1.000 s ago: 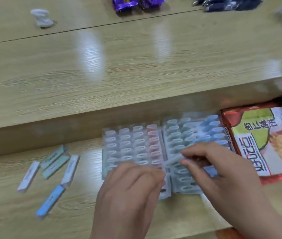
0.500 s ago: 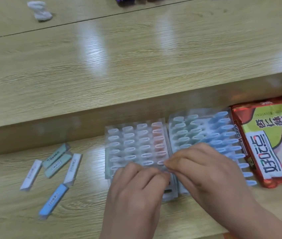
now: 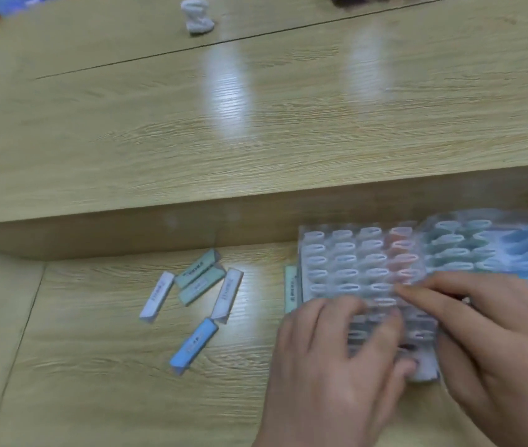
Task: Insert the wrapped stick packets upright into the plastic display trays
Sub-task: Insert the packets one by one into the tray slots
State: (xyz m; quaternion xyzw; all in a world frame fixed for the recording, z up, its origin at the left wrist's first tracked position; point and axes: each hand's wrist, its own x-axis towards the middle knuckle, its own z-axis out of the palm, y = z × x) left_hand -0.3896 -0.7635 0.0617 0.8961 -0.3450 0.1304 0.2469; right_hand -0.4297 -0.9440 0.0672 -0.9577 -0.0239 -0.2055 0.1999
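Light wood-grain tabletop (image 3: 120,388), stepped. Two clear plastic display trays (image 3: 353,253) lay side by side at right, slots mostly filled with upright wrapped stick packets. Left hand (image 3: 330,375) lay on the left tray's near edge with its fingers bent. Right hand (image 3: 495,343) reached in, fingertips on the tray's middle. Blur: could not tell whether either pinched a packet. Five loose packets (image 3: 227,293) lay well left of the hands. Small white crumpled wad (image 3: 196,16) far back.

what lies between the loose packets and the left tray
Head view: bare wooden table past the loose packets, then one green packet right beside the left tray.
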